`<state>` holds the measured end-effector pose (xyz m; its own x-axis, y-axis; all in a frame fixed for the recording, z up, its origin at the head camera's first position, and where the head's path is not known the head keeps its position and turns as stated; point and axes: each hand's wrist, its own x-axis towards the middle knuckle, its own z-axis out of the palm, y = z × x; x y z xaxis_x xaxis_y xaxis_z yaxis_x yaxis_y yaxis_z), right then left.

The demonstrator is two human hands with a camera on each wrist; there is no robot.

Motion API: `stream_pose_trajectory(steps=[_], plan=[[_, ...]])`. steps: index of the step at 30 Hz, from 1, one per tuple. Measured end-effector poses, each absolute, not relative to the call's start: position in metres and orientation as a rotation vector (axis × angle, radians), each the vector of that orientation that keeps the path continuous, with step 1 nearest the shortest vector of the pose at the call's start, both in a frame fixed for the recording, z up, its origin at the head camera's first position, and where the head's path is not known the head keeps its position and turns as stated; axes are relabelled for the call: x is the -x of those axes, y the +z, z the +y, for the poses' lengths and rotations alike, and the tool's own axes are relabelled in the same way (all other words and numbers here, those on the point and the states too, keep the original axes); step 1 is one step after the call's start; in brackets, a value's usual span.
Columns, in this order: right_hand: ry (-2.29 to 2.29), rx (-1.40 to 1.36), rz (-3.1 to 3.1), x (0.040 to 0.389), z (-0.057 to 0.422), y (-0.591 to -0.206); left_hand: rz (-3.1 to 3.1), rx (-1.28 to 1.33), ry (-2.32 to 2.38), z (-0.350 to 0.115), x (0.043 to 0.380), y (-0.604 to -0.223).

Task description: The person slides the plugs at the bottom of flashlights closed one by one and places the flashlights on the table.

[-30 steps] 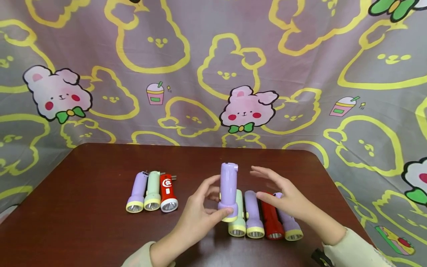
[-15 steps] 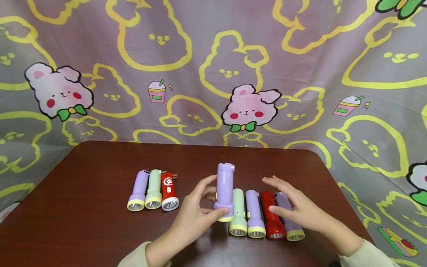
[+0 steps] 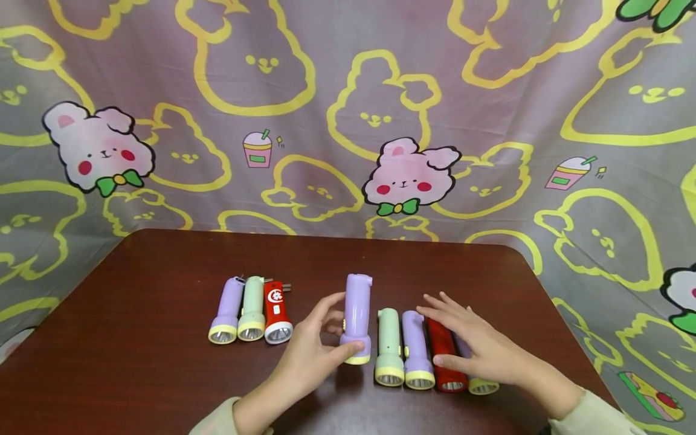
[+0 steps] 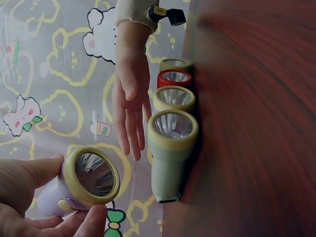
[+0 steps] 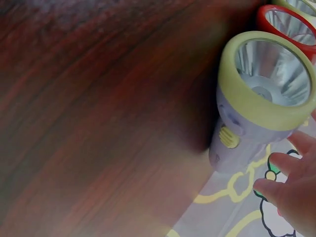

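Observation:
My left hand (image 3: 304,353) grips a purple flashlight (image 3: 357,307) near its yellow-rimmed head, between thumb and fingers. Its tail points away from me, and its lens (image 4: 94,175) shows in the left wrist view. To its right lies a row: a green flashlight (image 3: 389,344), a purple one (image 3: 417,347), a red one (image 3: 447,362) and, partly hidden by my hand, another purple one (image 3: 483,386). My right hand (image 3: 481,347) is spread over the row's right end, fingers extended; whether it touches them I cannot tell. The end purple flashlight (image 5: 237,153) looms large in the right wrist view.
On the left of the dark wooden table (image 3: 136,338) lie three more flashlights side by side: purple (image 3: 226,305), green (image 3: 252,305) and red with a white rim (image 3: 276,308). Metal prongs stick out at the red one's tail. A patterned cloth (image 3: 304,90) hangs behind.
My left hand has carried the purple flashlight slightly left and down, away from the green one. My right hand first drew right, then came lower over the row's right end.

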<state>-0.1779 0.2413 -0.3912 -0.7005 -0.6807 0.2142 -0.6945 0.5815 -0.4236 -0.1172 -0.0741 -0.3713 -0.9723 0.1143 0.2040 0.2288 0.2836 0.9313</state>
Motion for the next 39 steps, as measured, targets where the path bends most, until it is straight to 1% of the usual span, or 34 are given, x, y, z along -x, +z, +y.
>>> stream_pose_trajectory(steps=[11, 30, 39], plan=[[0.476, -1.181, -2.845, 0.177, 0.241, -0.403, -2.604, 0.266, -1.617, -0.078, 0.123, -0.388], [0.514, -1.219, -2.872, 0.179, 0.237, -0.410, -2.737, 0.306, -1.653, -0.072, 0.128, -0.398], [0.508, -1.210, -2.893, 0.180, 0.237, -0.412, -2.788, 0.327, -1.590, -0.070, 0.135, -0.403]])
